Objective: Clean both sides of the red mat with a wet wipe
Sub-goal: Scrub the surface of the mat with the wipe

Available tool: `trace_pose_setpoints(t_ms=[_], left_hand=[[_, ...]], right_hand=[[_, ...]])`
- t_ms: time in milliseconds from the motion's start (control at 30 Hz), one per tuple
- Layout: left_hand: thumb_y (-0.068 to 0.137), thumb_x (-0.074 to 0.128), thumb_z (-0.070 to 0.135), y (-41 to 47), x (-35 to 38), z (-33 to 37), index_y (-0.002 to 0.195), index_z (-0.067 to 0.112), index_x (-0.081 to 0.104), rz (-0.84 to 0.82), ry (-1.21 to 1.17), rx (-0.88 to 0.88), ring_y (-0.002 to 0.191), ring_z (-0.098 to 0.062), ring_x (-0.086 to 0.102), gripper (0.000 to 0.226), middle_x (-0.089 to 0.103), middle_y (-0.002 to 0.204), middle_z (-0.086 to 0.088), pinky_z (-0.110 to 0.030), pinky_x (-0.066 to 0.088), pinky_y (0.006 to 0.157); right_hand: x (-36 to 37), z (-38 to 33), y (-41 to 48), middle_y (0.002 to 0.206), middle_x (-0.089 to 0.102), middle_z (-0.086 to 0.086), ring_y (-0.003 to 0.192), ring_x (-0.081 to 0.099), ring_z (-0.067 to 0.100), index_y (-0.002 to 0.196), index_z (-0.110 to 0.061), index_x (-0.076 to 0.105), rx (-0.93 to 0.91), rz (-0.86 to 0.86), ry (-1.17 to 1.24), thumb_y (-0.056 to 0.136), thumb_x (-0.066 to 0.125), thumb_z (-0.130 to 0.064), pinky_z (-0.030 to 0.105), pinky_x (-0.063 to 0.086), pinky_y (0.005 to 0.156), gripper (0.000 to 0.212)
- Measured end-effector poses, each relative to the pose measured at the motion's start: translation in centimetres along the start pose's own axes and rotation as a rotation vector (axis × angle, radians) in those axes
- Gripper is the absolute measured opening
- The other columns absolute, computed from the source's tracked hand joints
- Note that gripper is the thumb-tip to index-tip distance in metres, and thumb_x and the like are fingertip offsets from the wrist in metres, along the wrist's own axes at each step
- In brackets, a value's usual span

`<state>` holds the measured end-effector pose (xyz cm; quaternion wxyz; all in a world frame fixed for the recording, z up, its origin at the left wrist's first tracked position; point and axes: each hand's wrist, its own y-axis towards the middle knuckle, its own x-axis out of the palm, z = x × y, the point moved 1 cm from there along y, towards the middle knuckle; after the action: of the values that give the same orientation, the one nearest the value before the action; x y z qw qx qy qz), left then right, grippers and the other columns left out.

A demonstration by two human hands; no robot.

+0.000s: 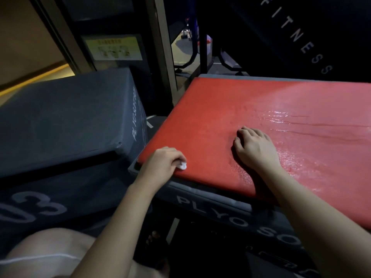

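The red mat [230,109] lies flat on a dark plyo box [230,215], filling the right half of the view. Its right part glistens wet. My left hand [162,163] grips a small crumpled white wet wipe [182,166] at the mat's near left corner, the wipe touching the mat's surface. My right hand [255,149] rests palm down on the mat's middle, its fingers bent at the knuckles and holding nothing.
A stack of dark plyo boxes [66,117] stands close on the left, level with the mat. A metal rack post [160,47] rises behind the gap between them. My knee [46,253] shows at the bottom left. Black gym equipment lettered FITNESS [297,35] looms behind the mat.
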<state>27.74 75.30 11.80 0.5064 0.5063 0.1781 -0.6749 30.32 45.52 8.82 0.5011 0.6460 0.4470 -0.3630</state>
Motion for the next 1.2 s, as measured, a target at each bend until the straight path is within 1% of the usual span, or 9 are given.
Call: trace_pose_setpoints(t_ms=[100, 267, 433, 633, 733, 833, 967, 1067, 1200], left_hand=[[0.086, 0.074, 0.014, 4.2, 2.0, 1.4, 0.087, 0.021, 0.074, -0.015, 0.015, -0.007, 0.088, -0.014, 0.059, 0.008, 0.069, 0.087, 0.009, -0.038, 0.05, 0.078], [0.089, 0.068, 0.012, 9.9, 4.0, 2.6, 0.084, 0.016, 0.069, 0.04, 0.046, -0.117, 0.093, -0.024, 0.06, 0.006, 0.066, 0.09, 0.0, -0.037, 0.046, 0.072], [0.09, 0.073, 0.021, 8.0, 3.6, 1.6, 0.088, 0.022, 0.074, 0.039, 0.061, -0.148, 0.095, -0.02, 0.06, 0.002, 0.069, 0.095, 0.004, -0.039, 0.05, 0.079], [0.087, 0.075, 0.024, 9.9, 3.0, 0.6, 0.085, 0.024, 0.073, 0.002, 0.085, -0.147, 0.088, -0.02, 0.064, 0.003, 0.07, 0.089, 0.006, -0.036, 0.051, 0.075], [0.086, 0.071, 0.016, 14.6, 3.4, 0.7, 0.086, 0.019, 0.072, 0.008, 0.107, -0.181, 0.089, -0.025, 0.065, 0.003, 0.07, 0.087, 0.002, -0.034, 0.049, 0.073], [0.085, 0.065, 0.006, 17.4, 3.8, 0.4, 0.088, 0.019, 0.073, -0.02, 0.101, -0.217, 0.089, -0.023, 0.066, 0.015, 0.068, 0.08, 0.005, -0.028, 0.045, 0.069], [0.082, 0.079, 0.024, 17.1, 3.4, -0.4, 0.085, 0.025, 0.076, -0.076, 0.102, -0.127, 0.088, -0.019, 0.067, 0.004, 0.075, 0.089, 0.006, -0.033, 0.051, 0.076], [0.08, 0.078, 0.015, 15.5, 3.2, -1.4, 0.082, 0.026, 0.077, -0.088, 0.066, -0.05, 0.085, -0.013, 0.068, 0.011, 0.075, 0.085, 0.011, -0.034, 0.053, 0.078], [0.081, 0.078, 0.024, 18.6, 3.4, -0.6, 0.085, 0.024, 0.074, -0.153, 0.16, -0.074, 0.088, -0.022, 0.066, 0.005, 0.073, 0.091, 0.003, -0.034, 0.052, 0.075]], right_hand=[[0.0, 0.2, 0.0, 0.142, 0.056, 0.0, 0.132, 0.047, 0.024, 0.126, -0.019, 0.061, 0.003, 0.009, -0.001, 0.097, 0.042, -0.038, 0.042, 0.034, 0.111, 0.039], [-0.2, 0.1, 0.0, 0.145, 0.053, -0.002, 0.135, 0.043, 0.021, 0.13, -0.021, 0.059, 0.024, -0.02, 0.019, 0.097, 0.041, -0.038, 0.041, 0.032, 0.112, 0.042], [-0.1, 0.3, -0.2, 0.147, 0.052, -0.002, 0.138, 0.041, 0.02, 0.131, -0.022, 0.06, 0.029, -0.005, 0.029, 0.1, 0.04, -0.039, 0.04, 0.029, 0.115, 0.041], [0.1, 0.1, 0.0, 0.141, 0.056, -0.002, 0.133, 0.045, 0.022, 0.122, -0.021, 0.062, 0.016, 0.008, -0.006, 0.098, 0.041, -0.038, 0.041, 0.032, 0.111, 0.036], [0.0, 0.2, 0.0, 0.142, 0.055, -0.003, 0.134, 0.044, 0.021, 0.124, -0.022, 0.062, 0.025, 0.009, 0.011, 0.098, 0.042, -0.039, 0.041, 0.031, 0.11, 0.037], [0.1, 0.3, 0.1, 0.144, 0.055, -0.003, 0.134, 0.044, 0.02, 0.126, -0.022, 0.062, 0.021, 0.008, 0.017, 0.097, 0.043, -0.039, 0.04, 0.031, 0.11, 0.037], [0.2, 0.5, 0.1, 0.144, 0.054, -0.003, 0.135, 0.043, 0.019, 0.128, -0.022, 0.061, 0.02, 0.006, 0.01, 0.098, 0.042, -0.041, 0.039, 0.03, 0.112, 0.04], [0.3, 0.5, 0.1, 0.146, 0.053, -0.003, 0.136, 0.042, 0.019, 0.131, -0.022, 0.06, 0.029, 0.008, 0.008, 0.098, 0.042, -0.043, 0.039, 0.029, 0.114, 0.043], [0.2, 0.3, 0.3, 0.145, 0.053, -0.004, 0.135, 0.042, 0.018, 0.131, -0.021, 0.059, 0.021, 0.001, -0.012, 0.097, 0.043, -0.044, 0.038, 0.028, 0.113, 0.044]])
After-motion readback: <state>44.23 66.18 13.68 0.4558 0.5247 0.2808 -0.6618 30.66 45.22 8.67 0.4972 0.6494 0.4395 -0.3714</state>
